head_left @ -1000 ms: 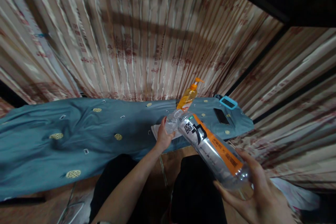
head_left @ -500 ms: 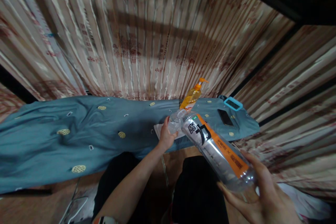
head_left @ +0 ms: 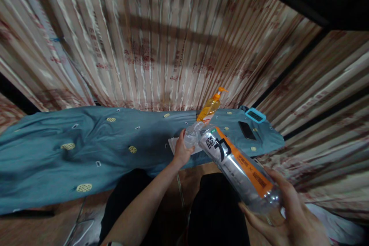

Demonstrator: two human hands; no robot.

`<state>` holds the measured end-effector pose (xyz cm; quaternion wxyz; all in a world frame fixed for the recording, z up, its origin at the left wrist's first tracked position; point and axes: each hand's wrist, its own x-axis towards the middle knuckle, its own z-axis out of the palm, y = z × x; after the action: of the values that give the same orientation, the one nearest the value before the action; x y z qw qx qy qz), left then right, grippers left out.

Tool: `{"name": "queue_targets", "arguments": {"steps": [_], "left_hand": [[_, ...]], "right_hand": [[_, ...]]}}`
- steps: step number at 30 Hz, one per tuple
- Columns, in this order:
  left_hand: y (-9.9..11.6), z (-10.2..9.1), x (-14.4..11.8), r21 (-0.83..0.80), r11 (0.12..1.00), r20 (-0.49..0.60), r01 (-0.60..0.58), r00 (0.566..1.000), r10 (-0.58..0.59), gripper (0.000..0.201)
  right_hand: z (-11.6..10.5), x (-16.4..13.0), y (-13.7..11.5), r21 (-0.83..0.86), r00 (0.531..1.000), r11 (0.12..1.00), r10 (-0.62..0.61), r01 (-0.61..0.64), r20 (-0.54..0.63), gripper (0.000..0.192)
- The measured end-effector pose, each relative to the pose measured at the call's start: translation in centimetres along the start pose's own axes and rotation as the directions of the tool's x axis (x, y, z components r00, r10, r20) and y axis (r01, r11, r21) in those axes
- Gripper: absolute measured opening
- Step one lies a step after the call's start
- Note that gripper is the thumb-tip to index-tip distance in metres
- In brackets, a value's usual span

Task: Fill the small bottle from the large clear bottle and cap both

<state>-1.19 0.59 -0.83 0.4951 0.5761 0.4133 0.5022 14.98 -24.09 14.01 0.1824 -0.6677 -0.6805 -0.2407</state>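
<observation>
My right hand (head_left: 288,207) grips the bottom end of a large clear plastic bottle (head_left: 239,165) with a silver and orange label. The bottle is tilted, its neck pointing up and left. My left hand (head_left: 183,150) is wrapped around a small clear plastic cup (head_left: 191,133), which meets the bottle's mouth. Whether any liquid passes between them cannot be made out. Under the cup lies a white cloth or paper (head_left: 173,144), mostly hidden by my hand and the bottle.
Behind the cup stands a yellow pump bottle (head_left: 210,109). A dark phone (head_left: 247,130) and a blue-framed digital clock (head_left: 255,115) lie to the right on the teal cloth-covered surface (head_left: 152,130). Patterned curtains (head_left: 161,46) hang behind.
Both hands, the cup and the bottle hold almost the same positions. The view has shifted very slightly.
</observation>
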Motion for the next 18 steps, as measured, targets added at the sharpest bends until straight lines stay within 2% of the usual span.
{"name": "queue_targets", "arguments": {"steps": [8,13,18], "left_hand": [[-0.46,0.16,0.08,0.004,1.0,-0.014,0.001,1.0,0.0,0.089],[-0.46,0.12,0.03,0.013,1.0,-0.021,0.003,1.0,-0.003,0.088],[-0.25,0.08,0.01,0.004,1.0,-0.006,0.008,1.0,-0.008,0.088]], "right_hand": [[0.04,0.0,0.45,0.01,0.999,0.999,-0.033,0.034,-0.024,0.078],[0.14,0.03,0.46,0.002,1.0,1.0,-0.006,0.006,0.005,0.077],[0.44,-0.05,0.6,-0.016,1.0,1.0,-0.016,0.015,-0.026,0.079]]}}
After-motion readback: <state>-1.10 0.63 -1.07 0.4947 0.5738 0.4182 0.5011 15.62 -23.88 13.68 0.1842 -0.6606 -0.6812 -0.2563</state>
